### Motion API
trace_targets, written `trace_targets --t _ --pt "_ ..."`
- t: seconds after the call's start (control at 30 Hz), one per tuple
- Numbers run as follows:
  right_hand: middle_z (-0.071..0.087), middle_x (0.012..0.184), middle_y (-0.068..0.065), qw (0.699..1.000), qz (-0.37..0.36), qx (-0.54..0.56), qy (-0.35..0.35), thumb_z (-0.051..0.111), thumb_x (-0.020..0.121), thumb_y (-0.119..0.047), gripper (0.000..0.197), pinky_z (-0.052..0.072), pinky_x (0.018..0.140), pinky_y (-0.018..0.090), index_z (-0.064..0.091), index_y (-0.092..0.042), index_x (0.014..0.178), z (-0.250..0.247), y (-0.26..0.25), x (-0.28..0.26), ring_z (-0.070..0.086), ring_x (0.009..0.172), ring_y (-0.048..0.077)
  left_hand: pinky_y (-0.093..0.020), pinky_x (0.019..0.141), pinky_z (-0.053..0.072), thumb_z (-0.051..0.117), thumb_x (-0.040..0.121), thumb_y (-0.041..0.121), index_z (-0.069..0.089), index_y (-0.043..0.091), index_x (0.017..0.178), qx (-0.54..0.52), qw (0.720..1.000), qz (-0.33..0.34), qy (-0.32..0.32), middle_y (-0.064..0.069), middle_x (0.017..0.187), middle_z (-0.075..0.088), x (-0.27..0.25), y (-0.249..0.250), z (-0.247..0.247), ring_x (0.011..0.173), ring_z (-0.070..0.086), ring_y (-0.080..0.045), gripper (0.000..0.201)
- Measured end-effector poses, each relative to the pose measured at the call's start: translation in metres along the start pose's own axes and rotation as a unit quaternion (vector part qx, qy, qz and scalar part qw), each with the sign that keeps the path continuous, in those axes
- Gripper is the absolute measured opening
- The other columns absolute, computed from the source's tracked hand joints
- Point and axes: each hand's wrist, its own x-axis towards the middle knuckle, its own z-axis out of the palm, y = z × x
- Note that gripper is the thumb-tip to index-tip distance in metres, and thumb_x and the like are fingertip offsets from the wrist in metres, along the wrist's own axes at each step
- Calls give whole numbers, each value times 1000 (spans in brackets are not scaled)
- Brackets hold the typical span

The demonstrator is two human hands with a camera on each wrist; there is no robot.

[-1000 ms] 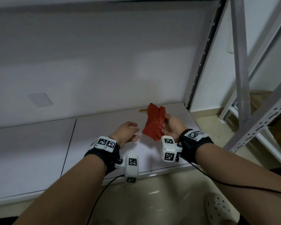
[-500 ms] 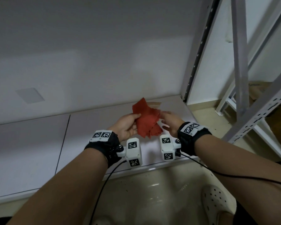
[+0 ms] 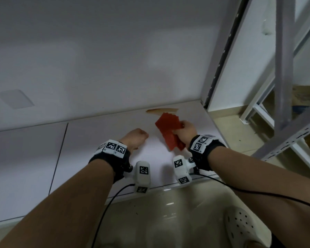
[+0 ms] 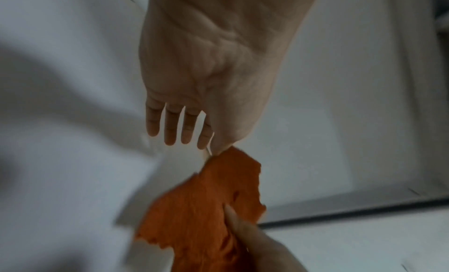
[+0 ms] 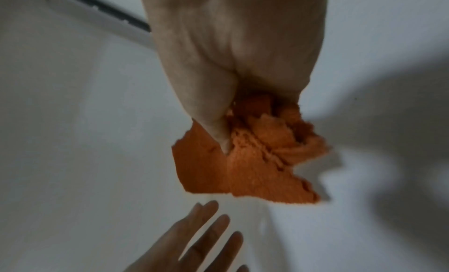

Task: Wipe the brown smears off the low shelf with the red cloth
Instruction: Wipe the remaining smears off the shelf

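Note:
A brown smear [image 3: 162,110] streaks the back of the white low shelf [image 3: 89,140], close to the wall. Just in front of the smear, my right hand [image 3: 186,129] grips the crumpled red cloth [image 3: 168,130], which hangs down to the shelf surface. The right wrist view shows my right hand [image 5: 230,84] with thumb and fingers bunched round the cloth [image 5: 255,164]. My left hand [image 3: 137,136] is to the left of the cloth, apart from it and holding nothing. In the left wrist view my left hand [image 4: 177,130] has straight fingers, with the cloth [image 4: 206,209] just beyond the thumb.
A perforated metal upright [image 3: 220,56] bounds the shelf on the right, with grey diagonal braces [image 3: 283,68] beyond it. A seam [image 3: 61,149] divides the shelf boards to the left. A white clog [image 3: 240,228] stands on the tiled floor below the shelf's front edge.
My left hand has let go of the cloth and drawn away to the left. My right hand now holds the cloth alone, nearer the brown smear.

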Motion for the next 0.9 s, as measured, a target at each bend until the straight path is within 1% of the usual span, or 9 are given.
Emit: trace_targets --t 0.03,0.1,0.17,0.23,0.43,0.53,0.67,0.77,0.9 --pt "64 115 16 998 -35 -45 16 61 85 -7 37 50 85 35 54 -4 120 1 -3 5 62 101 30 -28 82 36 39 99 19 57 13 89 20 1000 0 4 -15 107 51 5 -3 -2 99 48 -21 22" --pt "61 118 13 982 -101 -159 -11 62 86 -16 42 47 85 33 51 -7 125 7 -6 16 60 106 31 -29 88 41 41 98 15 61 2 116 62 998 -3 28 -19 124 57 15 -10 -5 113 55 -29 29" --pt "55 125 13 932 -149 -314 -98 64 85 -33 49 44 94 34 51 -13 128 17 1 25 55 113 32 -30 100 41 42 98 14 55 2 128 105 993 -5 45 -16 134 54 23 -19 -6 124 51 -30 35" --pt "47 133 11 876 -179 -420 -157 61 86 -43 52 39 102 36 51 -17 131 26 17 32 47 122 31 -28 104 36 40 99 15 48 5 135 157 987 0 42 -14 141 47 29 -29 -6 129 45 -28 39" --pt "25 154 2 810 -291 -476 -181 63 83 -46 67 27 113 44 40 -23 141 30 51 41 19 142 25 -26 112 24 39 97 7 40 8 142 256 964 55 45 -11 149 36 44 -47 1 137 34 -23 45" --pt "17 157 5 787 -288 -497 -225 60 87 -42 66 18 118 43 34 -20 144 36 52 44 12 146 28 -36 118 23 38 97 10 33 9 146 306 950 52 30 -10 154 26 52 -50 7 142 27 -23 49" --pt "7 160 6 763 -270 -536 -239 47 95 -36 66 13 117 46 14 -23 151 48 50 46 6 146 34 -36 106 40 40 95 10 49 5 131 324 946 26 23 -13 137 49 60 -50 12 126 48 -28 38" --pt "2 160 4 744 -271 -567 -227 37 99 -34 58 13 118 51 12 -29 151 56 53 56 5 146 38 -34 104 41 39 95 10 50 7 133 340 940 18 28 -11 136 52 64 -53 13 124 51 -27 40" --pt "-8 160 7 750 -186 -591 -230 39 97 -27 64 7 118 55 4 -32 151 54 51 86 1 143 46 -34 108 39 40 94 12 48 13 137 380 925 23 20 -8 140 49 68 -56 11 127 48 -26 43"
